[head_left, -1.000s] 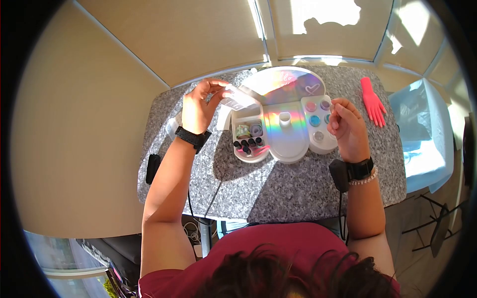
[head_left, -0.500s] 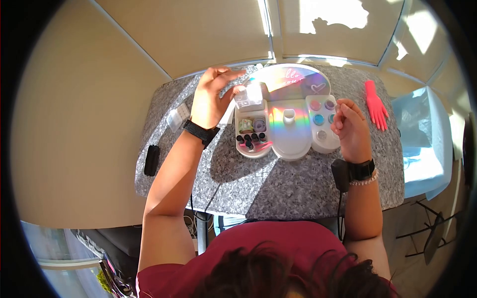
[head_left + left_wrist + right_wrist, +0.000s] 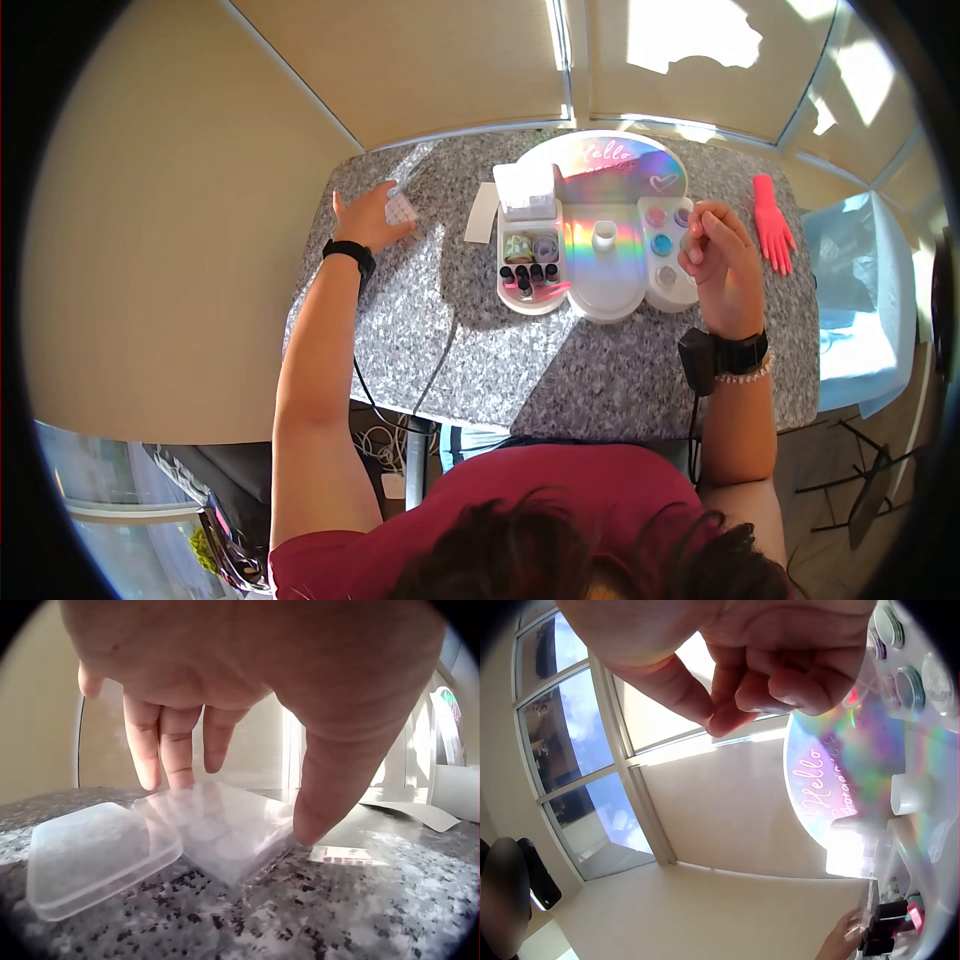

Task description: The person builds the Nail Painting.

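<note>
My left hand [image 3: 370, 218] is at a clear flat case [image 3: 400, 210] on the table's left side. In the left wrist view, the thumb touches the right edge of that case [image 3: 232, 832] while the straight fingers reach down at its far side. Beside it lies a frosted clear lid [image 3: 97, 859]. My right hand [image 3: 725, 255] is raised by the right wing of a white fold-out organizer [image 3: 605, 300]. Its fingers are curled in, thumb against the index fingertip, and nothing shows between them in the right wrist view.
Nail polish bottles [image 3: 524, 286] with black caps fill the organizer's left wing, under a raised clear lid [image 3: 525, 195]. Glitter jars [image 3: 662, 244] sit in the right wing. A white strip [image 3: 482, 212] and a pink model hand [image 3: 773, 225] lie on the speckled table [image 3: 460, 370].
My left hand has let go of the clear lid over the organizer's left wing and moved left and down to the clear case. The right hand holds nearly the same pose.
</note>
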`<move>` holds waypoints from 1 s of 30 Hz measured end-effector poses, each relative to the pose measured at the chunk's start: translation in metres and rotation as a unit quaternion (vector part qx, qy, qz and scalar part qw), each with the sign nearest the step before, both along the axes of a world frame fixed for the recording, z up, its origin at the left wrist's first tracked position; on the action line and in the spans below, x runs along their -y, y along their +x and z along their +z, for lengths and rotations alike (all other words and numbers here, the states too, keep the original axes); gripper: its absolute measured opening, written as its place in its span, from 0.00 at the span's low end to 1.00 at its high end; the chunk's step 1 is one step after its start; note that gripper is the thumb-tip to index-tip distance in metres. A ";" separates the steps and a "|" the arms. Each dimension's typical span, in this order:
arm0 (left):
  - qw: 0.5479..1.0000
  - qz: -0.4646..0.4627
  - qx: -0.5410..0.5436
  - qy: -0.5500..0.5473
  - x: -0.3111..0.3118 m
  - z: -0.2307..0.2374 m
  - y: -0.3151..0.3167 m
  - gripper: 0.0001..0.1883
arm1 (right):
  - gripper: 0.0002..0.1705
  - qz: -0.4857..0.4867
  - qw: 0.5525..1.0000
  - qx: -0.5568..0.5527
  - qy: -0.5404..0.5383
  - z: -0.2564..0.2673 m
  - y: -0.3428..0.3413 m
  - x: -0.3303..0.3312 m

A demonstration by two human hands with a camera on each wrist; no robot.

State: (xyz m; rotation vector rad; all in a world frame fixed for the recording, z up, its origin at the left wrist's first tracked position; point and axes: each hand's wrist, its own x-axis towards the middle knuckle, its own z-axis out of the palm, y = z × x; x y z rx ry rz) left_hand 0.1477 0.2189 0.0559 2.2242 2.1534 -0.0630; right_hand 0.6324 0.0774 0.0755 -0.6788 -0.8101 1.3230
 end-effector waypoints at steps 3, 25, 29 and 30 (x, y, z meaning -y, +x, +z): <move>0.995 -0.019 0.009 0.095 0.003 0.007 0.021 0.48 | 0.12 0.051 0.994 0.091 0.021 0.020 -0.015 -0.006; 0.931 -0.108 0.312 0.154 0.051 -0.014 0.098 0.23 | 0.12 -0.048 0.703 0.665 0.248 0.034 -0.113 -0.084; 0.971 -0.112 0.149 0.147 0.041 -0.022 0.104 0.25 | 0.15 -0.028 0.656 0.716 0.239 0.019 -0.119 -0.089; 0.980 -0.100 0.132 0.115 0.040 -0.022 0.108 0.26 | 0.15 -0.027 0.655 0.716 0.239 0.012 -0.120 -0.091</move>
